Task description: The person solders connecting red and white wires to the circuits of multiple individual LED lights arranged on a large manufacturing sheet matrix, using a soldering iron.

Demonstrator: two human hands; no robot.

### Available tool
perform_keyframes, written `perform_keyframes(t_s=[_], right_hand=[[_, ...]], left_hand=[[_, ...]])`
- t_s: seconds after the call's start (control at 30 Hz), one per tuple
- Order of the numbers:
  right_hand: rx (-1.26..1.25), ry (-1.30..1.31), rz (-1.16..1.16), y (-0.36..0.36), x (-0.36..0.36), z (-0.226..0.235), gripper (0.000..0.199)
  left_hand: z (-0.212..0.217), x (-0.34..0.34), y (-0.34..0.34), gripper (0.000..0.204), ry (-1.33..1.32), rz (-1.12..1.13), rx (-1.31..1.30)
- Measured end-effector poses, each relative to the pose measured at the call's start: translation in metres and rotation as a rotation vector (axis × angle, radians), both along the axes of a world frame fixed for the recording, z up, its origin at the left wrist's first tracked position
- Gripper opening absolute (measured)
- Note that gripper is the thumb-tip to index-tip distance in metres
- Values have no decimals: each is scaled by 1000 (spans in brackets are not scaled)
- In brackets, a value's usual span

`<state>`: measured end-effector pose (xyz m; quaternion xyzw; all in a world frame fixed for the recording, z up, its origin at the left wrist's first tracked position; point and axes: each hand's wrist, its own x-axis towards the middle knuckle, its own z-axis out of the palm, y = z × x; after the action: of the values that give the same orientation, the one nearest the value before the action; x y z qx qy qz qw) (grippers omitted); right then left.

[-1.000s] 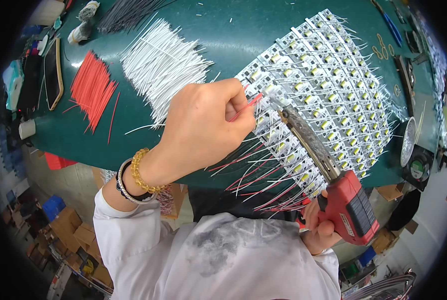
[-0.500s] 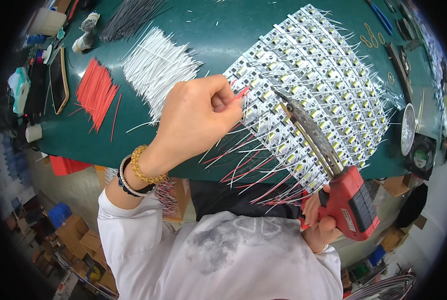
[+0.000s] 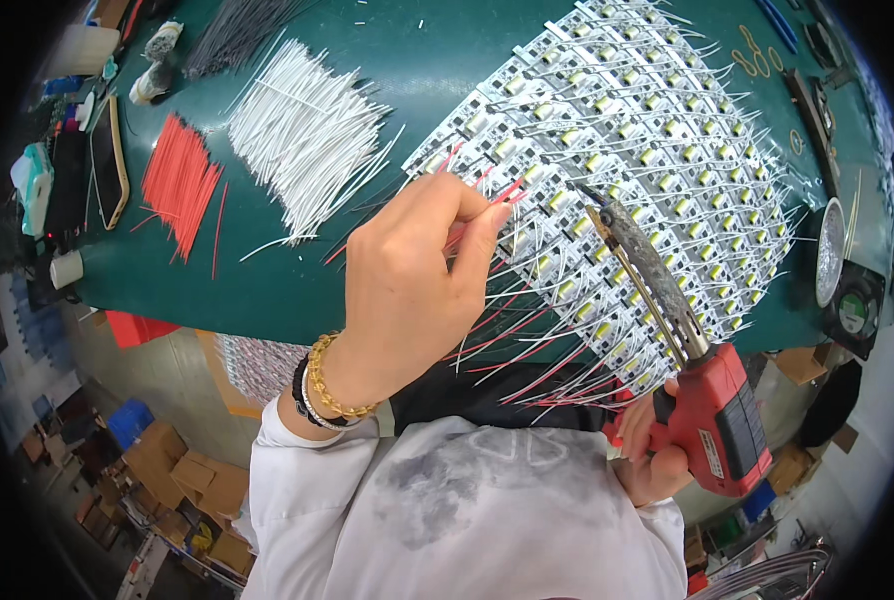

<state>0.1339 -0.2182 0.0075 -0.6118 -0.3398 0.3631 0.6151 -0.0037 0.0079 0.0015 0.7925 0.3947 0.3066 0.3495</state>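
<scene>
My left hand (image 3: 417, 270) is closed in a pinch over the near-left part of a panel of white LED circuit boards (image 3: 484, 122). A thin red wire (image 3: 508, 191) sticks out between its thumb and forefinger, its tip over the boards. My right hand (image 3: 652, 465) is wrapped round the handle of a red soldering gun (image 3: 722, 425). The gun's long metal tip lies over the panel, pointing up and left, a short way right of my left fingertips. White and red wires (image 3: 527, 375) trail from the panel's near edge; my left hand hides some of them.
On the green table (image 3: 257, 290) lie a pile of red wires (image 3: 180, 185), a pile of white wires (image 3: 312, 130) and dark wires (image 3: 242, 35). A phone (image 3: 110, 165) is at the left. A round metal dish (image 3: 829, 255) and a small black fan (image 3: 855, 310) stand at the right.
My left hand has moved a little right and nearer to me, still pinching the red wire. The soldering gun stays in my right hand over the panel. The whole view has shifted slightly.
</scene>
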Motion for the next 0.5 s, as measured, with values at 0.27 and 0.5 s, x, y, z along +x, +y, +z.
perform_keyframes(t_s=[0.27, 0.5], right_hand=[[-187, -182, -75, -19, 3, -10, 79], [-104, -33, 20, 1, 4, -4, 61]], left_hand=[[-4, -1, 2, 16, 25, 11, -43], [-5, 0, 4, 16, 31, 13, -27]])
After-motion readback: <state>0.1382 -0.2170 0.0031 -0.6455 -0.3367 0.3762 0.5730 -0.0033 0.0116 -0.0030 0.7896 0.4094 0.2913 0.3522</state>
